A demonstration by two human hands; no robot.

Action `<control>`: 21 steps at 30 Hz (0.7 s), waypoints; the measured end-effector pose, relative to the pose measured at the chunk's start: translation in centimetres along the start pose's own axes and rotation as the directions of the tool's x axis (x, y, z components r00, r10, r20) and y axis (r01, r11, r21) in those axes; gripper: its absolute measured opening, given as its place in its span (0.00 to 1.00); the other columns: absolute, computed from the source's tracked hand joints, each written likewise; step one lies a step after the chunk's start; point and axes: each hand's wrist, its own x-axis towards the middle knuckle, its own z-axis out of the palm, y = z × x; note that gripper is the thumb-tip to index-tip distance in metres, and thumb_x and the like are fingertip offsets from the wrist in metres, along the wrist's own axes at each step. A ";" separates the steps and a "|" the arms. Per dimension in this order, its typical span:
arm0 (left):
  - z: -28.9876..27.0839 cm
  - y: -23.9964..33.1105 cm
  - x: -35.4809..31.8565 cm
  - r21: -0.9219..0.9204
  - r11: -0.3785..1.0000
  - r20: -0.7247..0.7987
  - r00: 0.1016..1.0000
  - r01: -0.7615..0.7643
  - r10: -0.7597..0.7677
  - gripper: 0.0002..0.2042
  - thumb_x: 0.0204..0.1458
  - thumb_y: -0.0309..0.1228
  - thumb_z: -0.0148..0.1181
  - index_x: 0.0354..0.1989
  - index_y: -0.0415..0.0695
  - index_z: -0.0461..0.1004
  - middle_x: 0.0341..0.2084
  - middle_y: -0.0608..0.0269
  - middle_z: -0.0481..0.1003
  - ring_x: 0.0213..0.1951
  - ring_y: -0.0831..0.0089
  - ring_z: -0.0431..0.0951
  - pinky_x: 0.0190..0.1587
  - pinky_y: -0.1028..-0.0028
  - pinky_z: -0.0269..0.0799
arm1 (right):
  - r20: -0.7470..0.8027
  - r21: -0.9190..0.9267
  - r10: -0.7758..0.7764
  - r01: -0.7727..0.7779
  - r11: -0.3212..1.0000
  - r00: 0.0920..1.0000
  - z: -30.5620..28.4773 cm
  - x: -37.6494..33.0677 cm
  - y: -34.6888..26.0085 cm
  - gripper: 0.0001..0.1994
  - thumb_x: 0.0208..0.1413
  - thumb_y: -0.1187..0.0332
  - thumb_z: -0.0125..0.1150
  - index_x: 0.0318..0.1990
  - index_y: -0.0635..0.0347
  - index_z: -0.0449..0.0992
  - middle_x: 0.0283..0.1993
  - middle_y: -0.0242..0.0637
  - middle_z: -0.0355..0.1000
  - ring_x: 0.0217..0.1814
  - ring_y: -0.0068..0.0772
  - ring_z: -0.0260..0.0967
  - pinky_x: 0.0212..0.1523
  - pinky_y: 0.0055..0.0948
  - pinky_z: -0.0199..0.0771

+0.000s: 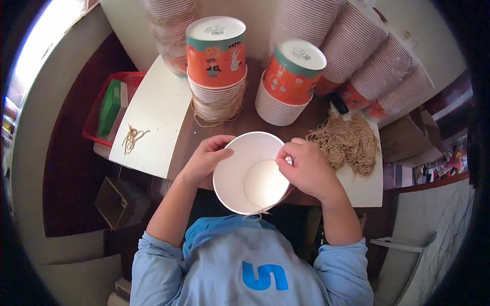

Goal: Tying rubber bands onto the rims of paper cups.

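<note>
A large white-lined paper bucket [232, 176] is tilted toward me in front of my chest, its open mouth and round bottom showing. My left hand [208, 157] grips its left rim, thumb on the inside and fingers behind the wall. At the right rim my right hand [308, 166] is closed in a pinch, fingertips just inside the edge; whether cord is also between them is hidden. A thin piece of twine [258, 212] pokes out at the rim nearest my body.
Upside-down orange and green bucket stacks [217, 61] [293, 76] stand beyond my hands, the left one wound with cord. A tangled twine heap [344, 143] lies right. Plastic-wrapped stacks [326, 56] line the back. Loose twine [133, 138] and a red bin [94, 115] are left.
</note>
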 end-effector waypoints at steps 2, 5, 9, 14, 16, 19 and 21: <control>0.2 0.1 -0.3 -0.031 0.999 0.017 0.999 0.031 -0.031 0.16 0.49 0.20 0.53 0.48 0.36 0.70 0.38 0.60 0.74 0.37 0.76 0.75 0.42 0.75 0.73 | 0.011 -0.001 0.005 -0.005 1.000 1.000 -0.5 -0.2 -0.4 0.04 0.45 0.72 0.58 0.25 0.63 0.74 0.26 0.44 0.68 0.31 0.46 0.70 0.34 0.39 0.70; 0.2 0.0 -0.8 -0.098 0.990 0.025 0.995 0.097 -0.095 0.14 0.49 0.21 0.54 0.46 0.36 0.71 0.36 0.61 0.75 0.35 0.77 0.76 0.39 0.75 0.74 | 0.008 0.030 0.006 -0.006 1.000 1.000 -0.7 -0.6 -0.6 0.04 0.44 0.72 0.58 0.25 0.63 0.74 0.24 0.43 0.68 0.28 0.43 0.69 0.31 0.38 0.69; 0.1 -0.5 -1.1 -0.037 0.996 0.054 0.995 0.085 -0.083 0.11 0.50 0.23 0.55 0.42 0.36 0.73 0.31 0.63 0.76 0.30 0.79 0.76 0.34 0.77 0.74 | 0.012 0.048 0.006 -0.007 0.999 1.000 -0.9 -1.2 -0.9 0.04 0.43 0.72 0.60 0.24 0.63 0.75 0.22 0.39 0.65 0.24 0.36 0.65 0.25 0.33 0.64; 0.7 -0.5 -1.4 0.205 0.978 0.003 1.000 -0.020 0.019 0.08 0.51 0.27 0.57 0.36 0.36 0.75 0.25 0.67 0.75 0.27 0.83 0.73 0.30 0.80 0.71 | -0.038 0.061 -0.056 0.058 0.996 0.998 -0.5 -1.8 -0.7 0.04 0.42 0.72 0.61 0.23 0.62 0.75 0.20 0.36 0.63 0.21 0.29 0.61 0.21 0.29 0.59; 1.1 0.1 -1.7 0.330 0.942 -0.033 0.997 -0.058 0.073 0.08 0.51 0.28 0.58 0.33 0.35 0.76 0.23 0.67 0.75 0.26 0.85 0.72 0.29 0.81 0.70 | -0.046 0.076 -0.027 0.031 0.997 0.999 -0.4 -2.1 -0.9 0.04 0.42 0.72 0.61 0.23 0.62 0.75 0.20 0.35 0.63 0.21 0.28 0.61 0.21 0.28 0.58; 1.3 0.5 -2.1 0.438 0.893 -0.056 0.988 -0.105 0.144 0.08 0.50 0.28 0.58 0.32 0.34 0.76 0.21 0.67 0.75 0.25 0.85 0.72 0.28 0.81 0.69 | -0.004 0.062 0.009 -0.009 0.998 1.000 -0.7 -2.3 -1.5 0.04 0.44 0.73 0.60 0.24 0.62 0.73 0.23 0.42 0.66 0.27 0.41 0.67 0.28 0.36 0.67; 1.4 0.8 -2.3 0.456 0.884 -0.067 0.987 -0.101 0.148 0.08 0.49 0.28 0.58 0.31 0.34 0.76 0.20 0.67 0.75 0.24 0.85 0.72 0.27 0.81 0.69 | -0.016 0.059 -0.004 0.005 0.998 1.000 -0.6 -2.5 -1.4 0.04 0.44 0.73 0.60 0.24 0.62 0.73 0.24 0.41 0.66 0.26 0.41 0.67 0.27 0.36 0.67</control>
